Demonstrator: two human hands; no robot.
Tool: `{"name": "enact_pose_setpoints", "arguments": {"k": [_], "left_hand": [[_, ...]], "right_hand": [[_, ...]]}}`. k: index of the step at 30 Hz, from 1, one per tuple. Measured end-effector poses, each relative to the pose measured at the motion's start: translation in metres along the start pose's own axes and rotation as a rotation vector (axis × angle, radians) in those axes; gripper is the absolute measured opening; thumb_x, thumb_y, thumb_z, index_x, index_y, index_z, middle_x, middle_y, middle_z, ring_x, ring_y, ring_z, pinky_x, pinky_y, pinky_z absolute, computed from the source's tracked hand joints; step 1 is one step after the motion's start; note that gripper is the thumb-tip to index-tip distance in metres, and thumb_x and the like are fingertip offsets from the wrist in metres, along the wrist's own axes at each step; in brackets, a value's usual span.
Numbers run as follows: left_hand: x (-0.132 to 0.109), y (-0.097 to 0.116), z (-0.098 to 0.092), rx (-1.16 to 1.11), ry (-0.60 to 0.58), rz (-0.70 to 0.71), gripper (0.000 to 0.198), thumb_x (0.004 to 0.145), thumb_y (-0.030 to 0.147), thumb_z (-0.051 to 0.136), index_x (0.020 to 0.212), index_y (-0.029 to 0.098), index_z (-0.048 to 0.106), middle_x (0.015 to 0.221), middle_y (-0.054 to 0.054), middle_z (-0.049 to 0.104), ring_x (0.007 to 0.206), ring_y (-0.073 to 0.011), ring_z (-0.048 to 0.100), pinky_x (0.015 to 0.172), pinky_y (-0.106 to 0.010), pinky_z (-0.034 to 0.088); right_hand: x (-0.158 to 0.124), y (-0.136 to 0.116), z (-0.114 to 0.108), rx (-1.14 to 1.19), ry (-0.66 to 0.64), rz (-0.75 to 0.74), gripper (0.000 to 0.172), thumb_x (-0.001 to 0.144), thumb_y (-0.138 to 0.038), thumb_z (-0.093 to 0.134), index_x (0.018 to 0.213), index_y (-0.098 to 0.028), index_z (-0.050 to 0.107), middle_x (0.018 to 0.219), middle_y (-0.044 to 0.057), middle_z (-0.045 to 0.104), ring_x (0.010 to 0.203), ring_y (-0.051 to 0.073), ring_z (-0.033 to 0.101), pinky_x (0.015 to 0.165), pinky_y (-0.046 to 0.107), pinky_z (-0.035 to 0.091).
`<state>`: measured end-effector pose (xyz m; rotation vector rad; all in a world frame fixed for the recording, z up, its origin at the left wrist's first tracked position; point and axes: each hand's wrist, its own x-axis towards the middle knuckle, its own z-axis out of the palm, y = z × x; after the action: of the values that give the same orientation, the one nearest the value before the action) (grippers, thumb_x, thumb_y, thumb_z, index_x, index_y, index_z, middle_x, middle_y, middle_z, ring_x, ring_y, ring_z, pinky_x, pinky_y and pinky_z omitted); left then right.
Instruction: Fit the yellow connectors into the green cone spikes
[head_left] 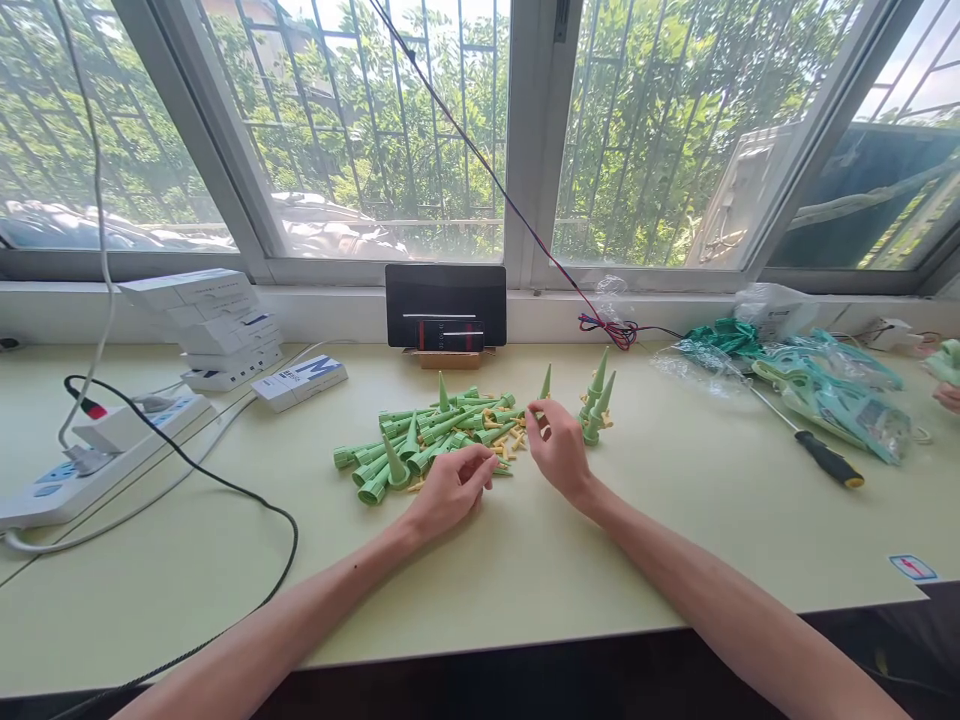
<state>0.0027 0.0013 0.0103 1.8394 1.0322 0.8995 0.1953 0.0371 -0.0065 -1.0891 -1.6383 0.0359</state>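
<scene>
A pile of green plastic cones [450,425], some with ribbed round bases, covers the middle of the table. Small yellow pegs [516,440] lie scattered at its right side. My left hand [454,490] is closed at the pile's front edge, thumb and fingers pinched together. A green tip [504,468] shows just past its fingertips; whether it is held I cannot tell. To the right, my right hand [559,450] is closed with thumb and forefinger curled together, their contents hidden. Behind it one cone [546,382] points up. Several upright cones with yellow pegs [596,405] stand beside that hand.
A tablet [446,290] and a phone [450,335] lean on a stand at the back. Left are stacked white boxes [225,325], a power strip [112,460] and cables. Right are a screwdriver [829,458], bagged green parts [840,385] and another person's hand [949,396].
</scene>
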Motion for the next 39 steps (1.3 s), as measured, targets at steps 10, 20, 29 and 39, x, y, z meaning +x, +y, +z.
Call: {"name": "enact_pose_setpoints", "arguments": {"k": [10,20,29,39], "left_hand": [[0.005,-0.003,-0.003,-0.347,-0.044,-0.153,0.051,0.093,0.061,0.044,0.07,0.017,0.054,0.051,0.001,0.054,0.041,-0.0126,0.052,0.043,-0.024,0.044],[0.005,-0.002,-0.003,-0.384,-0.02,-0.17,0.045,0.092,0.059,0.049,0.078,0.017,0.053,0.045,0.004,0.051,0.038,-0.0093,0.043,0.041,-0.02,0.031],[0.006,-0.008,0.001,-0.348,0.005,-0.155,0.042,0.095,0.059,0.045,0.082,0.019,0.049,0.044,0.004,0.051,0.037,-0.0101,0.043,0.039,-0.02,0.033],[0.006,-0.003,-0.001,-0.393,0.024,-0.119,0.039,0.093,0.056,0.052,0.098,0.018,0.054,0.048,0.007,0.048,0.038,-0.0079,0.039,0.039,-0.018,0.033]], "right_hand": [[-0.015,-0.03,0.003,0.217,-0.243,-0.292,0.011,0.098,-0.017,0.048,0.102,-0.021,0.057,0.093,0.006,0.064,0.073,0.014,0.06,0.061,0.025,0.051],[-0.016,-0.029,0.003,0.207,-0.351,-0.307,0.014,0.098,-0.018,0.049,0.109,-0.022,0.056,0.105,0.008,0.066,0.086,0.016,0.063,0.073,0.028,0.053],[-0.021,-0.025,0.006,0.216,-0.427,-0.222,0.02,0.097,-0.019,0.053,0.117,-0.023,0.055,0.115,0.008,0.065,0.097,0.018,0.063,0.079,0.031,0.054],[-0.02,-0.026,0.006,0.206,-0.347,-0.161,0.026,0.096,-0.023,0.057,0.122,-0.025,0.056,0.114,0.007,0.068,0.097,0.018,0.065,0.074,0.028,0.055]]}}
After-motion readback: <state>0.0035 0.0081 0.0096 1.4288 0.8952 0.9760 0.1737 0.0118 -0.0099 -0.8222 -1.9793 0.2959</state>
